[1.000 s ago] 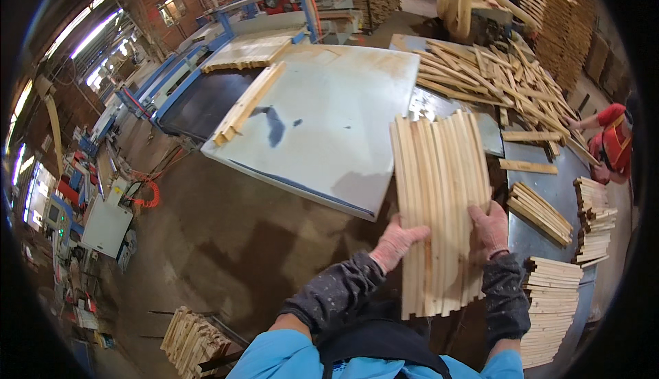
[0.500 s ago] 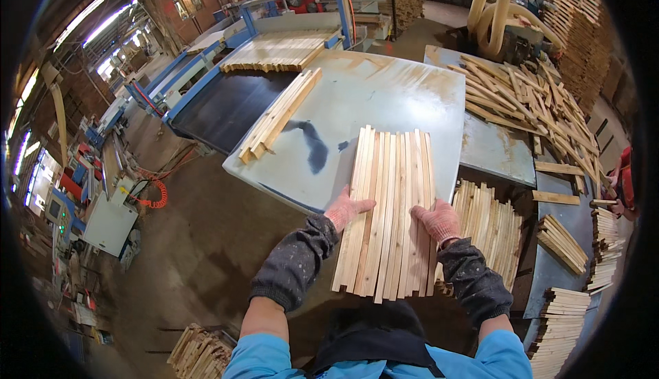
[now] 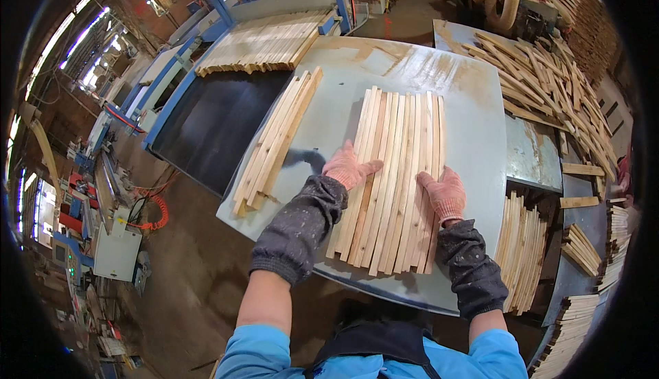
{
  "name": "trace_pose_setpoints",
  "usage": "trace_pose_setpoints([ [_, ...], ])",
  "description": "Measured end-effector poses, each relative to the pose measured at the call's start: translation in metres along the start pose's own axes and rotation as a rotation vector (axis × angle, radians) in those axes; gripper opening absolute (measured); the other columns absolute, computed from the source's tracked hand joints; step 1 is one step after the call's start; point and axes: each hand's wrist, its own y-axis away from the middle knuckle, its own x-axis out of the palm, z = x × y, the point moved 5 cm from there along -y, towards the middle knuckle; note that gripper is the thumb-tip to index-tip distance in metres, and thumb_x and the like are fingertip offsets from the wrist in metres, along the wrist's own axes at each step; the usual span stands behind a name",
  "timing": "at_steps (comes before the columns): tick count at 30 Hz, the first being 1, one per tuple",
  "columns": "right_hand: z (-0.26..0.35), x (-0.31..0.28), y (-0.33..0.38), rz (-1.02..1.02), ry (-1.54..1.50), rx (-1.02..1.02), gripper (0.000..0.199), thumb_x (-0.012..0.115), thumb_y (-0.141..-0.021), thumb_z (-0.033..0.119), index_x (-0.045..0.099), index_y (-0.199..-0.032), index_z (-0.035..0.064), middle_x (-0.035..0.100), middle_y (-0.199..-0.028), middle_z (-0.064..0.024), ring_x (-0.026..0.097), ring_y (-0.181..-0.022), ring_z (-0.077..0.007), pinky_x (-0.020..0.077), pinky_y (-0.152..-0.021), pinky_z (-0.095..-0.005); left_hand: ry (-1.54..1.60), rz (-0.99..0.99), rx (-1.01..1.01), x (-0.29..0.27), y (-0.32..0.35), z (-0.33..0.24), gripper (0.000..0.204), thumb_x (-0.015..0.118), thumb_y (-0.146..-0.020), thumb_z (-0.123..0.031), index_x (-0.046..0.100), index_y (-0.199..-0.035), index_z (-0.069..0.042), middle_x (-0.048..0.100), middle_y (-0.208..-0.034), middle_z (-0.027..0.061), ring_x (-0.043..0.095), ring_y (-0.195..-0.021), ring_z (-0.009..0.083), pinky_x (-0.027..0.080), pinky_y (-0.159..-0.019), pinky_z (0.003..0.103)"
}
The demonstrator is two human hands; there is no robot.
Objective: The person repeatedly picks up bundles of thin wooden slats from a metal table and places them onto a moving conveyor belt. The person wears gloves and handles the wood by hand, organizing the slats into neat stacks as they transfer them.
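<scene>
A flat row of pale wooden strips [image 3: 392,187] lies over the pale metal table [image 3: 473,104], its near ends close to the table's front edge. Along its left side my left hand [image 3: 349,166], in a pink work glove, grips the outer strips, thumb on top. My right hand [image 3: 445,193], gloved alike, clasps the opposite side with its thumb across the top. Both hands squeeze the row between them; the fingers under its sides are partly hidden. To the left, a smaller group of strips [image 3: 281,139] rests on the table, apart from my hands.
A dark conveyor belt [image 3: 220,125] adjoins the table at left, with a row of strips [image 3: 264,39] at the blue-framed machine. Loose sticks [image 3: 549,90] are heaped at right. Stacked strips [image 3: 522,252] stand beside the table's right edge. A control cabinet [image 3: 117,245] is at far left.
Both hands have moved forward, carrying the row of wooden strips farther over the table. The view has shifted closer to the table.
</scene>
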Motion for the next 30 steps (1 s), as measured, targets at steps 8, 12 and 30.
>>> trace_pose_setpoints([
  [8, 0.045, 0.024, -0.018, 0.016, 0.022, 0.006, 0.079, 0.086, -0.084, 0.057, 0.071, -0.135, -0.0013, 0.075, -0.124, -0.0241, 0.071, -0.12, -0.0392, 0.0537, -0.106, -0.0463, -0.788, -0.414, -0.2, -0.08, -0.026, 0.136, 0.08, 0.059, -0.104, -0.031, 0.026, -0.172, -0.006, 0.024, -0.179, 0.0229, 0.02, -0.166, 0.0425, 0.013, -0.134, 0.059],
  [12, 0.047, 0.028, -0.018, 0.038, -0.015, 0.039, 0.082, 0.086, -0.083, 0.057, 0.069, -0.137, -0.0026, 0.074, -0.127, -0.0245, 0.07, -0.124, -0.0387, 0.0532, -0.107, -0.0456, -0.888, -0.385, -0.05, -0.086, -0.021, 0.153, 0.068, 0.057, -0.103, -0.021, 0.037, -0.167, -0.012, 0.033, -0.175, 0.0159, 0.026, -0.164, 0.0378, 0.017, -0.132, 0.058],
  [30, 0.046, 0.027, -0.016, 0.077, -0.046, 0.052, 0.08, 0.081, -0.083, 0.061, 0.071, -0.136, 0.0021, 0.073, -0.128, -0.0246, 0.069, -0.122, -0.041, 0.0538, -0.106, -0.0485, 1.197, -0.096, 0.123, -0.138, 0.098, 0.12, 0.053, 0.062, -0.102, -0.009, 0.056, -0.154, 0.002, 0.072, -0.121, 0.0045, 0.071, -0.097, 0.0121, 0.06, -0.084, 0.027],
])
